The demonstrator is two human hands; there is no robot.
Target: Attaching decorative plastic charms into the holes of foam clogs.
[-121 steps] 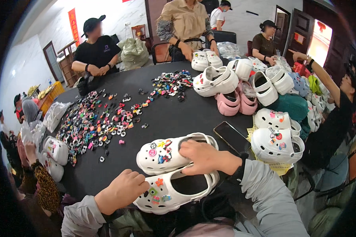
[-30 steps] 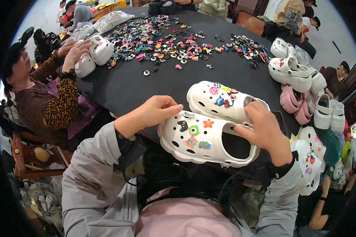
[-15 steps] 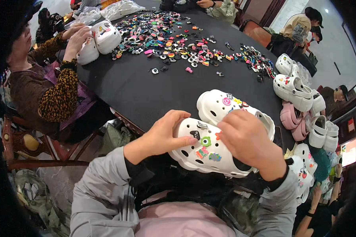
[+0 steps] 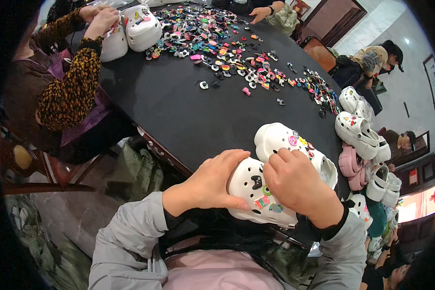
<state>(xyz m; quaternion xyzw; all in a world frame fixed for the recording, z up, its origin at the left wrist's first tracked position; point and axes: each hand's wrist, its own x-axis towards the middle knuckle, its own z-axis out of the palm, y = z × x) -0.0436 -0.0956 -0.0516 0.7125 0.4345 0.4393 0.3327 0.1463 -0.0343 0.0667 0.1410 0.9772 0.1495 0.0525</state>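
Moved: right fingers point(image 4: 276, 170), which half a second ago reached in above the orange star charm, now bunch lower on the near clog point(image 4: 244, 180) and hide that charm; the left thumb has slid from beside the controller charm point(image 4: 256, 182) toward the clog's near side.
Left fingers point(image 4: 227, 158): spread wide from the thumb, gripping the rounded toe of the near clog from both sides.
Right fingers' state: curled in tightly against the clog's upper; their tips are hidden, so whether they pinch anything cannot be told.
Near clog: between the two sets of fingers, smooth matt white, foam-like, bulbous at the toe and pierced with dark holes.
Charms: flat and rubbery-looking; the black controller charm lies between the fingers, with a red-and-green block charm point(image 4: 262, 202) and a blue-green charm point(image 4: 276, 208) just below the right fingers.
Far clog point(image 4: 277, 135): just beyond the right fingers, equally white, with a round pink charm point(image 4: 293, 140) on its upper.
Bench point(image 4: 179, 106): dark and dull-surfaced, stretching beyond the left fingers.
Charm pile point(image 4: 227, 48): small, many-coloured pieces scattered well beyond both sets of fingers.
Pink clogs point(image 4: 350, 163): to the right of the right fingers, well apart.
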